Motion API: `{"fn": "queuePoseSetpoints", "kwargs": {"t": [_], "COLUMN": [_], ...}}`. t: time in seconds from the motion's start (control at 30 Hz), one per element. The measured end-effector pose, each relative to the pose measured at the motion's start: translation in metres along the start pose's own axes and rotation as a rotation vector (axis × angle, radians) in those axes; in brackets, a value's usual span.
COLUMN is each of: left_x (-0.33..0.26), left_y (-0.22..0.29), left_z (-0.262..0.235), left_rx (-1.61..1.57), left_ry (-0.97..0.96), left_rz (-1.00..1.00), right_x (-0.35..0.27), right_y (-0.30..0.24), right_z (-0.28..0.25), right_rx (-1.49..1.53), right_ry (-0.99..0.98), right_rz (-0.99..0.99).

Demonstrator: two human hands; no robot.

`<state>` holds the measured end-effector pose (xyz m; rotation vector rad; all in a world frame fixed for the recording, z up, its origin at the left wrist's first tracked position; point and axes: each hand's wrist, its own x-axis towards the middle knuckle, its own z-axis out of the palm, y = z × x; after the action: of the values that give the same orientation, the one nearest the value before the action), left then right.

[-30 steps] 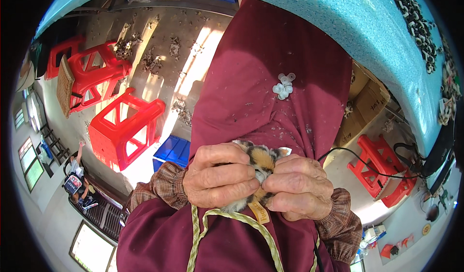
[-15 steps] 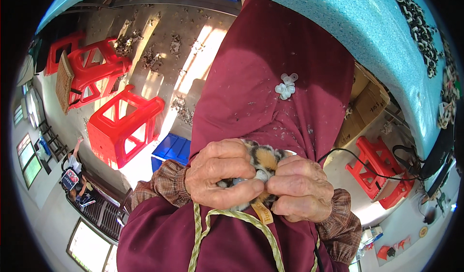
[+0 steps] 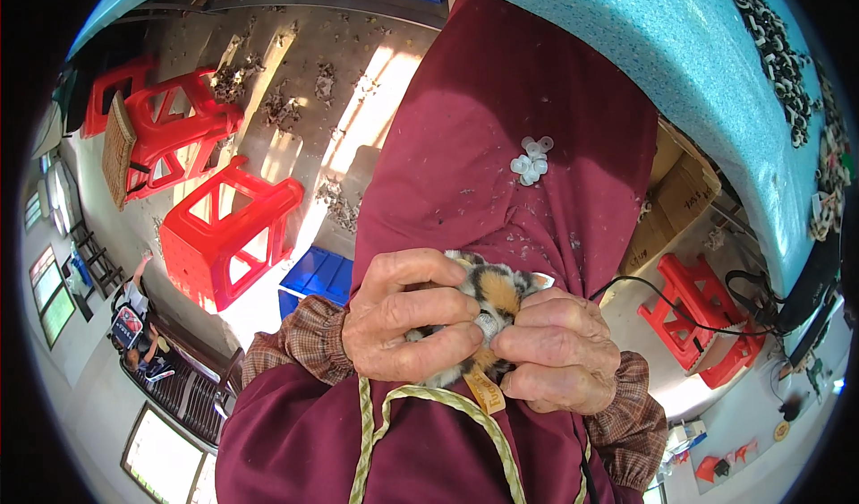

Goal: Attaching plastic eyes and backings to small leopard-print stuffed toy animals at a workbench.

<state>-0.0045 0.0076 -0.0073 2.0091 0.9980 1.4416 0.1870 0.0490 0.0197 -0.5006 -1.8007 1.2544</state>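
My left hand (image 3: 407,316) and my right hand (image 3: 555,352) both clasp a small plush toy (image 3: 495,294) with orange, black and white fur, held over my lap. A small white round piece (image 3: 485,325) shows between my fingertips against the toy. A tan tag (image 3: 483,390) hangs under the toy. Several small white round pieces (image 3: 531,159) lie in a heap on the maroon apron (image 3: 501,101) over my knees, beyond the hands. A greenish braided cord (image 3: 429,405) loops below my hands.
A turquoise table (image 3: 680,47) curves along the upper right with small black-and-white parts (image 3: 787,56) on it. Red plastic stools (image 3: 224,226) and a blue crate (image 3: 318,276) stand on the littered floor at left. Cardboard boxes (image 3: 680,200) and another red stool (image 3: 707,325) lie at right.
My fingers have shifted slightly on the plush toy; both hands stay in the same place over my lap.
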Motion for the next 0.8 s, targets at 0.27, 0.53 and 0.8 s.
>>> {"fn": "queuePoseSetpoints", "kwargs": {"t": [0.27,0.53,0.8], "left_x": [-0.006,-0.002,0.001], "left_y": [-0.003,0.001,0.0], "left_z": [0.009,-0.001,-0.008], "left_rx": [-0.001,0.072,0.003], "left_ry": [0.065,-0.007,-0.092], "left_rz": [0.079,0.08,0.077], "right_x": [-0.001,0.0,0.0], "right_y": [0.003,0.002,-0.001], "right_z": [0.001,-0.001,-0.002], "right_rx": [0.002,0.015,-0.007], "right_ry": [-0.02,-0.059,-0.061], "right_rz": [-0.05,-0.098,-0.035]}}
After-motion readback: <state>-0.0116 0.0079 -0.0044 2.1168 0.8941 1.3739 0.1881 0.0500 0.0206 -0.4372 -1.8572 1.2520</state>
